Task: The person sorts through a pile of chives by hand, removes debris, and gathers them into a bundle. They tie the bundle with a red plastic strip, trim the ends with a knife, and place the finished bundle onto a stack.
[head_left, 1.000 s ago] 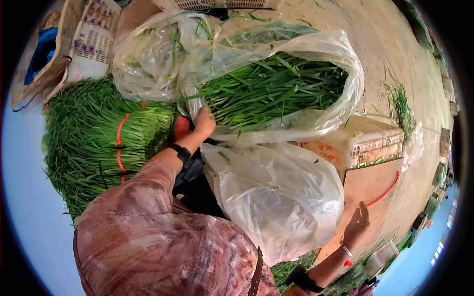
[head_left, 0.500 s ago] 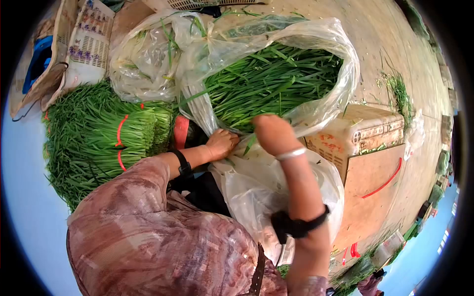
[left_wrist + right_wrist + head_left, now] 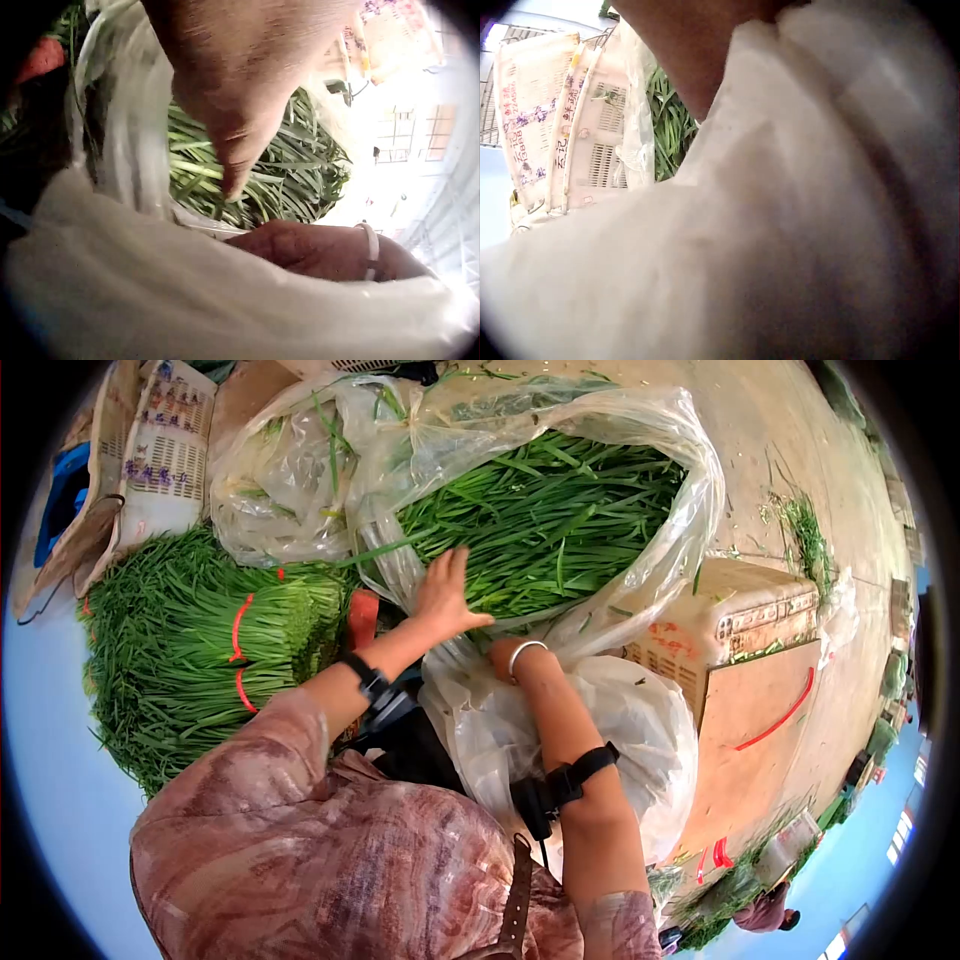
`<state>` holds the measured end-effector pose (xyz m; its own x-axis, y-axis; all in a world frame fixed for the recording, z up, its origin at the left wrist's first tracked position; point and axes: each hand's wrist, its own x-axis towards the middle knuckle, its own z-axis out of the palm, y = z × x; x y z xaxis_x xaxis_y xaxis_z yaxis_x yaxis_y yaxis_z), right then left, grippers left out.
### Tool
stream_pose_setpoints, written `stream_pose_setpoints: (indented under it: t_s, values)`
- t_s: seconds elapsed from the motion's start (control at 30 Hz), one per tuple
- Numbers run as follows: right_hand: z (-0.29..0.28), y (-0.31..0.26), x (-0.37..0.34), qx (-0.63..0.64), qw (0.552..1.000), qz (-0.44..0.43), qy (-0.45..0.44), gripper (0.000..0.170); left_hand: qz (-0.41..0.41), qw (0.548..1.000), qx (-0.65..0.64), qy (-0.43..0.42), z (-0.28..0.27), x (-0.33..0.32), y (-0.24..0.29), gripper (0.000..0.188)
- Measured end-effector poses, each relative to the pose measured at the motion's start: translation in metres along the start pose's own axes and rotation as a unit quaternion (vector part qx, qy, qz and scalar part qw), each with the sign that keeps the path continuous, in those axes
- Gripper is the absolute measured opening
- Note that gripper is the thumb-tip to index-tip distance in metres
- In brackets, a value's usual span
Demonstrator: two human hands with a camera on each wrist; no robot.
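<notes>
Long flat green leaves, like garlic chives (image 3: 560, 520), fill a clear plastic bag (image 3: 700, 470) in the head view. My left hand (image 3: 442, 600) is over the bag's near left edge, fingers spread and thumb stretched toward the right hand. Leaves show beyond that thumb in the left wrist view. At the near rim, my right hand (image 3: 515, 657), with a bangle at its wrist, reaches into folds of plastic that hide its fingers; whether they grip the film I cannot tell. A pale plastic sheet (image 3: 705, 247) covers most of the right wrist view.
Bundles of chives tied with red bands (image 3: 240, 630) lie at the left. Behind them stand white crates (image 3: 165, 460) with purple writing. A stained crate (image 3: 760, 595) and a brown board (image 3: 755, 710) are at the right. Another clear bag (image 3: 280, 490) sits at the far left of the open one.
My right hand came from the far right across the bag, then down to its near rim. My left hand left the rim and now spreads over the bag's near left edge.
</notes>
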<state>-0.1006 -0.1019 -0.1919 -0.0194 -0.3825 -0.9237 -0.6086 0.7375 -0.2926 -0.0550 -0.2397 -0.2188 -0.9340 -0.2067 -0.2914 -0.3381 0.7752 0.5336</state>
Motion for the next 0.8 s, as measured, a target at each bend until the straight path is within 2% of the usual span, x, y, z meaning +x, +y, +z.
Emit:
stream_pose_setpoints:
  t_s: [0.03,0.07,0.13,0.2,0.27,0.4,0.5,0.6,0.67,0.77,0.8]
  values:
    - [0.024,0.013,0.034,-0.017,0.998,-0.054,0.036,0.041,0.014,0.996,0.084,0.002,0.004,0.008,0.007,0.116]
    - [0.02,0.01,0.028,-0.018,0.998,-0.052,0.039,0.041,0.017,0.996,0.083,0.005,0.01,0.017,0.006,0.116]
    - [0.01,0.002,0.014,0.009,0.999,-0.046,0.007,0.042,-0.075,0.983,0.107,-0.131,0.029,0.035,-0.002,0.138]
    - [0.017,0.003,0.017,0.018,0.998,-0.053,0.009,0.04,-0.131,0.969,0.05,-0.204,0.031,0.046,-0.018,0.139]
    - [0.013,-0.002,0.004,0.065,0.995,-0.025,0.074,0.039,-0.066,0.97,0.035,-0.23,0.031,0.053,-0.042,0.141]
    - [-0.008,-0.022,-0.022,0.083,0.993,0.018,0.081,0.039,-0.046,0.97,0.063,-0.229,0.032,0.044,-0.043,0.137]
    - [0.001,-0.015,-0.004,0.054,0.997,-0.031,0.055,0.032,-0.053,0.976,0.117,-0.174,0.034,0.031,-0.031,0.124]
    - [0.01,-0.009,0.006,0.074,0.992,-0.057,0.086,0.03,-0.047,0.985,0.1,-0.136,0.039,0.033,-0.039,0.124]
    - [0.01,-0.009,0.003,0.082,0.99,-0.048,0.102,0.029,-0.104,0.977,0.057,-0.176,0.029,0.04,-0.039,0.125]
    - [0.011,-0.001,0.007,0.1,0.987,-0.051,0.112,0.028,-0.091,0.981,0.049,-0.163,0.042,0.054,-0.059,0.132]
    - [0.006,-0.001,0.001,0.101,0.987,-0.051,0.114,0.028,-0.11,0.966,0.038,-0.231,0.041,0.061,-0.061,0.136]
